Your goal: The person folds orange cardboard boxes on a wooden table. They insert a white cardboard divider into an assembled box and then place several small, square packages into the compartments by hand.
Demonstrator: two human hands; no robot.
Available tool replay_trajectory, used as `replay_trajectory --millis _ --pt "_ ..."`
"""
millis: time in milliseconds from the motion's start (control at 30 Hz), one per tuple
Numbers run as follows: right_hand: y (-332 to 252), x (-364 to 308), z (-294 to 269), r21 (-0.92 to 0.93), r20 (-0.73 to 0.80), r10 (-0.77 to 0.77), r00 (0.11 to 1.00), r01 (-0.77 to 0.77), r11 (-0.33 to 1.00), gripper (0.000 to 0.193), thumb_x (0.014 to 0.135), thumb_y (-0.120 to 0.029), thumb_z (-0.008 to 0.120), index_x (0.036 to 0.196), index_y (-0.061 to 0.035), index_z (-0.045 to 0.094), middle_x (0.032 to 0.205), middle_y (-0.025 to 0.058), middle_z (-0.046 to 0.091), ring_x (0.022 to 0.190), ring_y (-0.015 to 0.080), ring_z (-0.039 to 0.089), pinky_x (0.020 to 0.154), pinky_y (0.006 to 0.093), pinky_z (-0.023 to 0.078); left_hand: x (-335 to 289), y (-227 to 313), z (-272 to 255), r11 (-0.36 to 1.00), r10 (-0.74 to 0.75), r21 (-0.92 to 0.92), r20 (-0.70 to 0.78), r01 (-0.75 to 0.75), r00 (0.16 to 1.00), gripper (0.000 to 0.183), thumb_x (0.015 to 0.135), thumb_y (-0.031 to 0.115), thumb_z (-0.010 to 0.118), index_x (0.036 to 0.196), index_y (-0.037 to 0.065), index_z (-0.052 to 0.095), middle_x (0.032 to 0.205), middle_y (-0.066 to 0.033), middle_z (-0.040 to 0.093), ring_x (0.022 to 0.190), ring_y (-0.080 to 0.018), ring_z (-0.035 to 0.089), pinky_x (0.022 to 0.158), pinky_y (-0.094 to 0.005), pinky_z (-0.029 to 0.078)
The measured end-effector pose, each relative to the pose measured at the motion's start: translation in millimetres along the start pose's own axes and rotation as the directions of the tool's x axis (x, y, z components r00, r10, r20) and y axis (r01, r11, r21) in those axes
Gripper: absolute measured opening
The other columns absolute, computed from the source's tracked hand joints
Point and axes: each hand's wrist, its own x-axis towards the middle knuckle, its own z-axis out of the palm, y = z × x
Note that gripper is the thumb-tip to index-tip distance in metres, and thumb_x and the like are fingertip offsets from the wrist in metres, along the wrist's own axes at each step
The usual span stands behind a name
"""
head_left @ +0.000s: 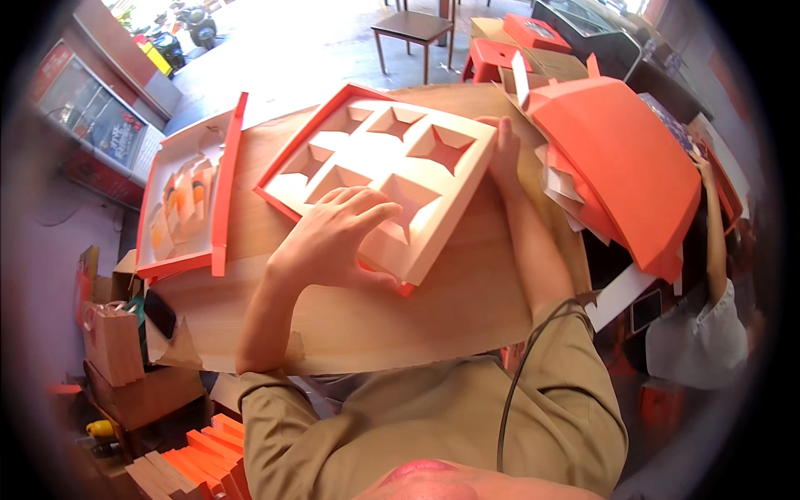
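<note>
A white cardboard insert (367, 154) with several square, star-edged openings sits tilted in a shallow red box (287, 158) on the wooden table. My left hand (337, 233) bends over its near side, fingertips on the insert's top and thumb at the near corner by the red rim. At the far right corner, my right hand (503, 154) holds the insert's outer side, its fingers partly hidden. To the left stands another red-edged box (225, 196), with orange and white packed pieces (185, 196) inside.
A stack of red folded cartons (617, 150) leans at the table's right. Beyond it another person's arm (715, 221) reaches in. A black phone (159, 313) lies at the table's left edge. Paper bags (113, 342) and orange card pieces (212, 450) stand below left; a chair (412, 27) stands ahead.
</note>
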Motion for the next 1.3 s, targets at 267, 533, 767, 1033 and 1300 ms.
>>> replay_trajectory --millis 267,533,767,1033,1300 --pt "-4.7 -2.6 2.3 0.040 -0.042 0.029 0.999 -0.028 0.999 0.073 0.115 -0.054 0.032 0.102 0.0025 0.076 0.091 0.0081 0.075 0.090 0.0173 0.070 0.086 0.0324 0.053 8.6 -13.6 29.6 0.979 0.203 0.041 -0.071 -0.200 0.977 0.067 0.060 0.052 0.094 0.106 0.009 0.071 0.101 -0.0086 0.071 0.100 -0.0307 0.071 0.090 -0.0451 0.057" --pt "-16.3 -6.0 7.0 -0.002 -0.039 0.005 0.999 -0.006 1.000 0.064 0.113 -0.052 0.043 0.102 0.0017 0.075 0.090 0.0074 0.075 0.088 0.0150 0.070 0.082 0.0311 0.053 6.6 -23.2 55.5 0.953 0.294 0.110 -0.115 -0.282 0.949 0.050 0.063 0.045 0.083 0.092 0.007 0.069 0.083 -0.0069 0.067 0.080 -0.0272 0.072 0.073 -0.0389 0.058" --pt "-18.8 -3.5 7.1 -0.015 0.006 0.054 0.999 -0.054 0.998 0.057 0.112 -0.049 0.048 0.104 -0.0009 0.076 0.089 0.0058 0.075 0.087 0.0123 0.069 0.081 0.0306 0.053 3.0 -17.5 59.5 0.971 0.199 0.149 -0.080 -0.185 0.977 0.053 0.063 0.049 0.084 0.092 0.008 0.067 0.073 -0.0047 0.064 0.067 -0.0264 0.067 0.063 -0.0391 0.055" --pt "-16.7 -8.2 6.6 0.011 0.046 -0.020 0.999 0.019 1.000 0.053 0.111 -0.047 0.048 0.108 -0.0016 0.076 0.090 0.0071 0.076 0.087 0.0145 0.070 0.082 0.0309 0.054 -3.9 -11.8 53.1 0.956 0.220 0.233 -0.157 -0.180 0.963 0.065 0.060 0.022 0.071 0.124 0.009 0.071 0.064 -0.0025 0.052 0.054 -0.0212 0.057 0.050 -0.0348 0.045" --pt "-28.6 -16.5 -1.7 0.050 0.214 -0.130 0.968 0.122 0.991 0.057 0.082 -0.011 0.054 0.138 -0.0055 0.063 0.097 0.0096 0.072 0.090 0.0188 0.070 0.086 0.0356 0.058 0.4 -12.2 60.0 0.942 0.270 0.243 -0.140 -0.232 0.952 0.068 0.055 0.011 0.059 0.122 0.003 0.072 0.060 -0.0033 0.045 0.050 -0.0215 0.051 0.048 -0.0356 0.042"
